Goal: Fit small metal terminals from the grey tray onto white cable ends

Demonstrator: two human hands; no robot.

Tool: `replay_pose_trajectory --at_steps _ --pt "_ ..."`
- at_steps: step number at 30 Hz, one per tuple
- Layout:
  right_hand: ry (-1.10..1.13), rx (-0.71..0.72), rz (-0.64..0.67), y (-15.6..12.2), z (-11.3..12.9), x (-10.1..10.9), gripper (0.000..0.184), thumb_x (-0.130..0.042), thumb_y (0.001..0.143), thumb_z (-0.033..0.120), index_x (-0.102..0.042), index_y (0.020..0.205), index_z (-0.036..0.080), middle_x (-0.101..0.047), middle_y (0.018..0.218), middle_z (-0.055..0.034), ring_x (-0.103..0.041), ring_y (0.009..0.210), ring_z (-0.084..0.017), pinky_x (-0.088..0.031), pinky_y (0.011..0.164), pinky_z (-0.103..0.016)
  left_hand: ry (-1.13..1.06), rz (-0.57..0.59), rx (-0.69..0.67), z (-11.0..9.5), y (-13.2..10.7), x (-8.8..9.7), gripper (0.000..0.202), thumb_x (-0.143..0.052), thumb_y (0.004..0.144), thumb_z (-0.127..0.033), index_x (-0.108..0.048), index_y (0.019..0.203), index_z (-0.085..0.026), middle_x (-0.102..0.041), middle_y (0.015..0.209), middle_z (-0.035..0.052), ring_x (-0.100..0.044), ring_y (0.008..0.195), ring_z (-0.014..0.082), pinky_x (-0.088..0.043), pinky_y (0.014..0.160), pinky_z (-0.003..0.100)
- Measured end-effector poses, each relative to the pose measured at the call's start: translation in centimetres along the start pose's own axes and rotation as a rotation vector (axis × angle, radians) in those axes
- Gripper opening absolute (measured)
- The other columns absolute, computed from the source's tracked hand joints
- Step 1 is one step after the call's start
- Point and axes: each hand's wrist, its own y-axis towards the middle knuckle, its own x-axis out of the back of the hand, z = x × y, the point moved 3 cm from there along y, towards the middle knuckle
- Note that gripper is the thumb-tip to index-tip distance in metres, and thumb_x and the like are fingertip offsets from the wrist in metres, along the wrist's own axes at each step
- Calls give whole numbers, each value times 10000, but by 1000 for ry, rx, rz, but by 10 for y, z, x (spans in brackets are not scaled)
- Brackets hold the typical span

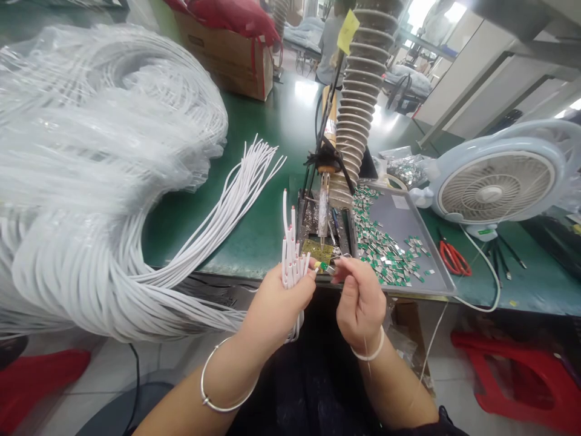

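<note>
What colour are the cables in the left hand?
The cables are white, best seen in the head view.

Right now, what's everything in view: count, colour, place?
table: one, green, beneath
tray: one, grey, right of centre
small parts: many, green and silver, mostly in tray
cable bundle: one, white, left
held cables: several, white, centre
soldering iron: one, silver, centre
hose: one, greyish, upper centre
note: one, yellow, beside hose
fan: one, pale blue, right
pliers: one, red-handled, right of tray
box: one, brown, back left
fabric: one, red, atop box
stool: one, red, lower right
person: one, grey clothing, background
bracelets: two, silver and white, lower centre
left grip: one, bare, around held cables
right grip: one, bare, hold unclear
</note>
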Motion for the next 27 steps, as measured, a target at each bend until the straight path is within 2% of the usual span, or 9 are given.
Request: replay_pose_trajectory --at_steps 4,10,27 --pt "39 36 -73 -8 2 0 425 -415 848 43 -473 1223 235 -636 1005 -74 -631 852 -169 -571 696 -343 -35 -11 2 -4 2 -1 148 -548 787 -269 -553 889 -161 -366 467 -92 -316 439 61 -254 430 174" --pt "-6 125 -9 -2 3 -2 326 -455 830 32 -547 1096 195 -641 1021 -92 -617 986 -193 -555 812 -385 -103 -12 -7 -10 1 -4 122 -545 788 -234 -543 869 -143 -366 460 -98 -308 433 48 -253 425 161" --pt "-52 184 -32 13 7 -2 294 -466 820 17 -563 1048 176 -595 1007 -96 -598 960 -179 -538 797 -357 -127 -1 -68 -17 3 -8 48 -528 778 -179 -553 813 -158 -344 463 -93 -286 433 47 -234 416 166"
